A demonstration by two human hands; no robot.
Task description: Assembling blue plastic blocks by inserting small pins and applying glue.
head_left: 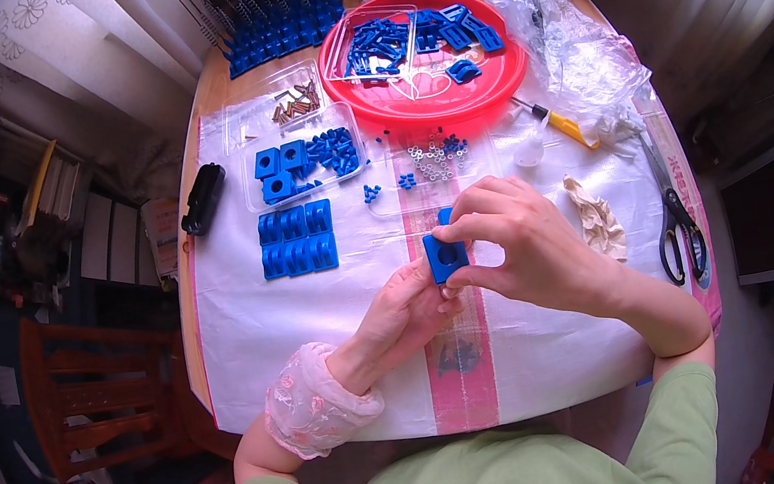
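Toward the table's near edge, I'm pinching a blue block with my right hand; my left hand is touching it, grip partly hidden.

A blue block is showing its dark round hole upward. It is resting between fingers, nearer the person than the red tray.

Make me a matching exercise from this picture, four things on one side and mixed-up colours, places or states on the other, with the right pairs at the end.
Things:
1. Right hand
2. Scissors
3. Round tray
4. Copper-coloured fasteners

Descriptions:
A. Red
B. Lying in a clear box
C. Holding a blue block
D. Black-handled

Pairs: 1-C, 2-D, 3-A, 4-B
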